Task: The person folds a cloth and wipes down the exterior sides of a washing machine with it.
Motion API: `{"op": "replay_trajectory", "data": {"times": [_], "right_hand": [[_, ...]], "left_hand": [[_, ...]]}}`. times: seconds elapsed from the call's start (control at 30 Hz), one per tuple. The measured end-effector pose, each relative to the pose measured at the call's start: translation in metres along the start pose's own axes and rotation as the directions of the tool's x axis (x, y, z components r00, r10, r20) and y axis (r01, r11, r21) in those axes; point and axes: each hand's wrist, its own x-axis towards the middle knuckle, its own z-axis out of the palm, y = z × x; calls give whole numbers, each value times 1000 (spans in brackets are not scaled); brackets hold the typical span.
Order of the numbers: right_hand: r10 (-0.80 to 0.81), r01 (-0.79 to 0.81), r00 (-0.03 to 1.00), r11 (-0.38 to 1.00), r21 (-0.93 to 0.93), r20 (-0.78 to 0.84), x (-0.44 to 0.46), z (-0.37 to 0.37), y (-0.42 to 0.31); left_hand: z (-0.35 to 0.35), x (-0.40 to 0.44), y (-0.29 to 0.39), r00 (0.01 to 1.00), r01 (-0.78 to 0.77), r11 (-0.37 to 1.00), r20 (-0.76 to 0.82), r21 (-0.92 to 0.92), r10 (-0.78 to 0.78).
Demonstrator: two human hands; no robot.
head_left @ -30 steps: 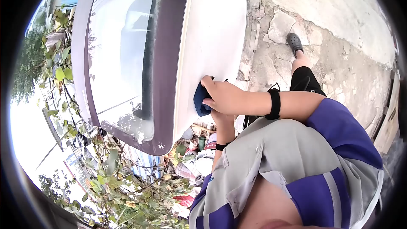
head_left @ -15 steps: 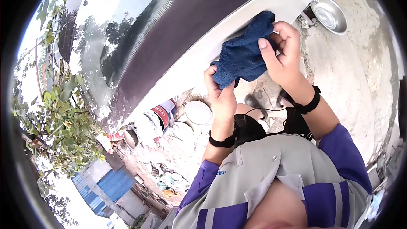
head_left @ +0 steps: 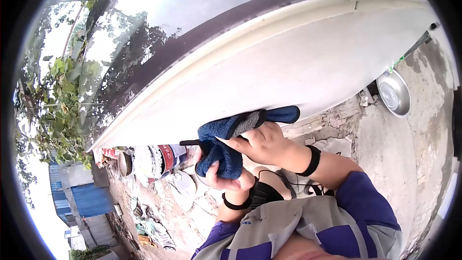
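A dark blue towel with a grey patch and dark edging is bunched between my two hands, just below the pale side panel of a car. My left hand is closed around its lower end, with the fingers partly covered by the cloth. From the right, my right hand grips the upper part, its thumb side pressed against the fabric. A loose end of the towel sticks out to the right past my right hand, near the car panel.
A metal basin sits on the concrete at the right. Below the car's edge at the left are a red and white bucket and a small pot. Leafy branches hang at far left. Rubbish lies on the ground.
Both hands and the towel have moved down and left in view, and the towel is more bunched, its grey patch now showing. The view has shifted, with more of the car's pale panel visible.
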Motion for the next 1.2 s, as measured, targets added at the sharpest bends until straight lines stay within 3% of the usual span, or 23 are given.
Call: {"op": "replay_trajectory", "data": {"times": [0.03, 0.1, 0.17, 0.2, 0.23, 0.27, 0.3, 0.33, 0.37, 0.43, 0.5, 0.57, 0.63, 0.73, 0.8, 0.83, 0.9, 0.97, 1.03, 1.17, 1.2], "right_hand": [[-45, 44, 998, 999, 25, 46, -13, 11, 4], [-110, 113, 993, 990, 81, -34, -27, 21, 20], [-177, 180, 981, 983, 43, -80, -33, 16, 34], [-141, 140, 978, 990, -20, -156, -30, 13, 39], [-167, 152, 978, 981, -119, -128, -34, 2, 45], [-118, 104, 984, 989, -106, -136, -39, -2, 54], [-65, 52, 988, 994, -92, -142, -46, -8, 62], [-17, -27, 986, 964, -264, -164, -53, -21, 64], [31, -115, 979, 899, -424, -200, -61, -33, 67], [62, -211, 945, 865, -455, -321, -70, -46, 84], [123, -217, 970, 833, -508, -211, -81, -42, 90], [109, -161, 980, 929, -332, -168, -89, -12, 90], [74, -90, 995, 954, -286, -65, -79, -7, 73], [-130, 137, 991, 946, -294, 43, -36, -1, 50], [-340, 326, 940, 878, -352, 23, 6, 3, 36], [-364, 348, 931, 879, -327, 11, 22, 3, 31], [-382, 341, 923, 865, -368, -41, 35, 4, 28], [-301, 279, 954, 873, -400, 9, 34, -7, 31], [-156, 137, 988, 880, -456, -4, 27, -26, 38], [-126, 13, 978, 836, -549, -169, -25, -15, 88], [-107, 11, 983, 846, -533, -149, -40, -7, 88]], "left_hand": [[1, -13, -21, 978, -201, 955, 99, 218, 184], [19, -38, -58, 918, -397, 859, 135, 323, 373], [25, -63, -85, 937, -23, 998, 346, -53, 40], [40, -61, -92, 939, -177, 982, 286, -70, 190], [54, -55, -97, 916, -328, 942, 221, -73, 336], [66, -48, -97, 866, -470, 881, 158, -63, 474], [70, -45, -86, 833, -522, 851, 176, -64, 524], [75, -42, -74, 797, -572, 818, 194, -67, 573], [75, -38, -47, 787, -543, 835, 291, -90, 544], [81, -40, -22, 745, -532, 843, 426, -85, 513], [92, -44, -20, 780, -508, 858, 382, -74, 495], [91, -40, -23, 791, -497, 861, 351, -109, 501], [81, -36, -33, 822, -491, 869, 297, -64, 486], [51, -14, -49, 856, -506, 859, 171, 81, 488], [36, 4, -51, 878, -478, 871, 54, 110, 475], [32, 10, -51, 892, -448, 881, 13, 152, 451], [37, 23, -41, 900, -419, 894, -60, 158, 432], [52, 29, -32, 888, -446, 893, -95, 64, 450], [65, 29, -16, 882, -470, 883, -32, -1, 470], [80, -1, -7, 853, -487, 869, 167, -89, 495], [78, -12, -14, 864, -469, 879, 163, -86, 477]]}}
